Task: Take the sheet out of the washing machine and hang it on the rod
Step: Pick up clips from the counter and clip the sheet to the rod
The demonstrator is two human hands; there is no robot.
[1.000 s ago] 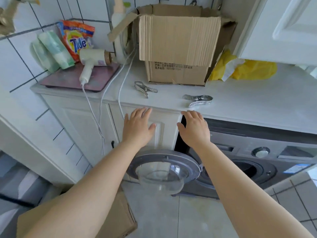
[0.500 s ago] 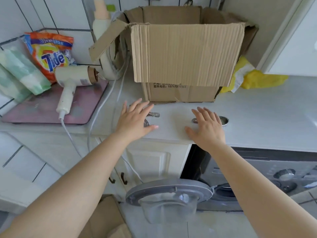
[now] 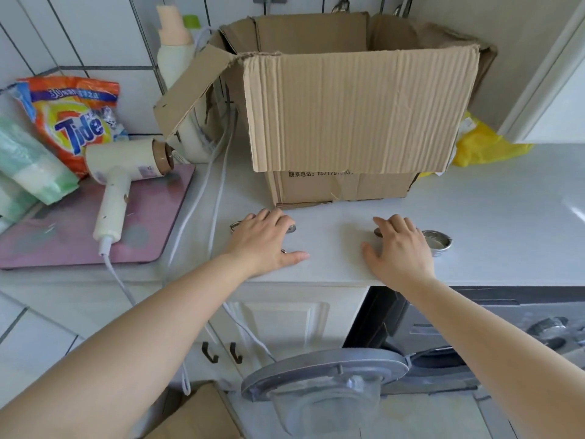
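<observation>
The grey washing machine (image 3: 474, 327) stands under the white countertop (image 3: 506, 198) at the lower right, its round door (image 3: 326, 372) swung open toward me. No sheet or rod shows in the head view. My left hand (image 3: 262, 242) lies on a metal clip (image 3: 235, 225) on the counter, fingers spread over it and thumb flat. My right hand (image 3: 399, 248) rests on a second metal clip (image 3: 438, 243), covering its left end. The drum's inside is hidden.
An open cardboard box (image 3: 357, 112) stands just behind both hands. To the left are a hair dryer (image 3: 120, 172) on a pink scale (image 3: 63, 236), a Tide bag (image 3: 76, 118) and a bottle (image 3: 174, 49). A yellow bag (image 3: 484, 144) lies at the right, under a white cabinet (image 3: 554, 90).
Both hands rose from in front of the cabinet onto the countertop and came down on the two metal clips. My view moved closer to the counter.
</observation>
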